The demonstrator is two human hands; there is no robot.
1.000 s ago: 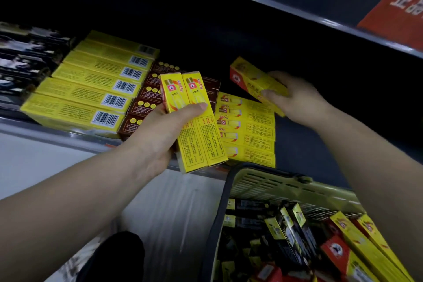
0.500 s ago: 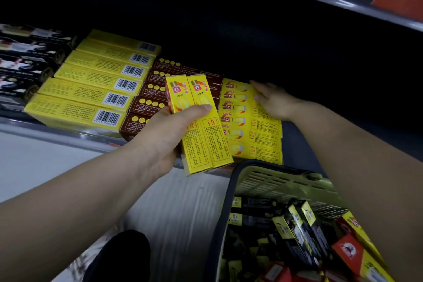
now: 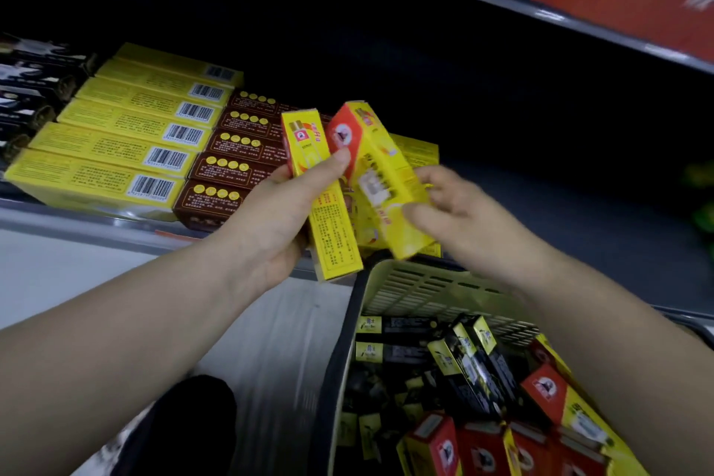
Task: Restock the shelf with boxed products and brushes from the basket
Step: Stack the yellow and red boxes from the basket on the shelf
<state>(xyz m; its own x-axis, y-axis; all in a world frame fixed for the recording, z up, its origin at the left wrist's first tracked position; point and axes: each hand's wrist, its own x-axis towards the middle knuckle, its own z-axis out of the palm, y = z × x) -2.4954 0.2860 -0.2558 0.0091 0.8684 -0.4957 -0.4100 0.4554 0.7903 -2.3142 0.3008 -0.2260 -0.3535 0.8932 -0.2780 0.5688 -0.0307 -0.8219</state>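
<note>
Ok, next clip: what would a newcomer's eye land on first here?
The two hands at centre frame: the left hand grips a yellow box while the right hand pinches a tilted red-and-yellow box beside it. Below right, a basket is piled with black and red boxes; on the shelf at left lie rows of yellow barcoded boxes.

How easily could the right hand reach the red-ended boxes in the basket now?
Probably not at once: the right hand holds a tilted yellow box. The red-ended boxes lie exposed in the basket below it.
</note>
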